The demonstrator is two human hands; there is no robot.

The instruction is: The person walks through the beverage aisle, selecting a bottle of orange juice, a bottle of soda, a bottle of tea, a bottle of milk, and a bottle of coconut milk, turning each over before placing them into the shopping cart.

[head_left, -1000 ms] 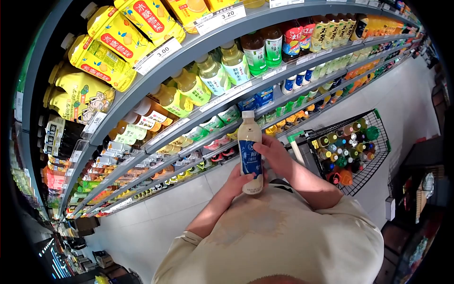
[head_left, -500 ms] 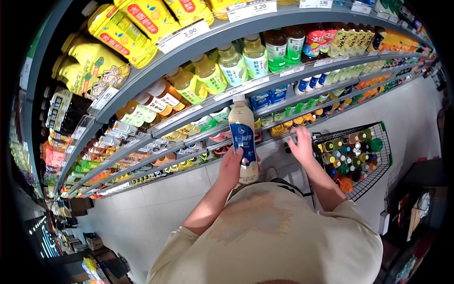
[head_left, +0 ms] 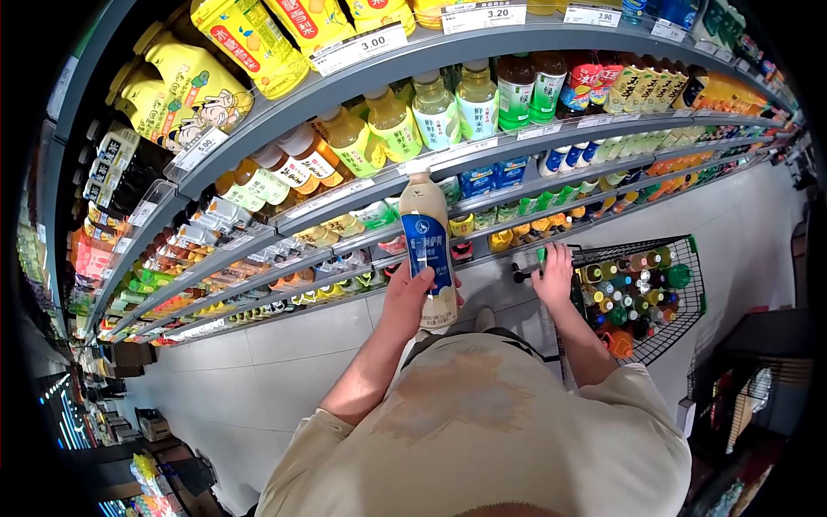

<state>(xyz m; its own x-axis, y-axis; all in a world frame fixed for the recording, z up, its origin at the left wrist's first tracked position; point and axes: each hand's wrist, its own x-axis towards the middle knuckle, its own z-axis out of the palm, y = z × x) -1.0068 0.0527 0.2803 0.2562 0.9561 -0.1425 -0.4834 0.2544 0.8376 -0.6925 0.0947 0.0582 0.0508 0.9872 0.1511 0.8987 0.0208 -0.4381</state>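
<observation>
Item, one bottle (head_left: pixel 425 246): pale contents, blue label, upright with a slight tilt; it stands in mid-air before the person's body, near side of the shelves (head_left: pixel 276 121); we find it in the left hand (head_left: pixel 407 297), closed about its lower part, thumb over the label, fingertips showing at the far edge.

Item, the right hand (head_left: pixel 556 276): off the bottle, fingers loosely bent and a little apart, at the green-ended handle (head_left: pixel 542 255) of the cart (head_left: pixel 699 276); we cannot tell whether it grips or merely rests there.

Changes noted: a second ago we see both hands on the bottle; half a second ago the right is free in the air; now it is at the cart, so we judge the bottle to be carried by the left alone, the right being given over to the cart.

Also listed: massed bottles (head_left: pixel 633 284) inside the cart, at right.

Obscured: most of the handle, under the right hand; the left fingers behind the bottle; its white cap, hard to part from the pale shelf strip beyond; small label print, illegible to us; the outer shelves, cut by the dark lens rim.
</observation>
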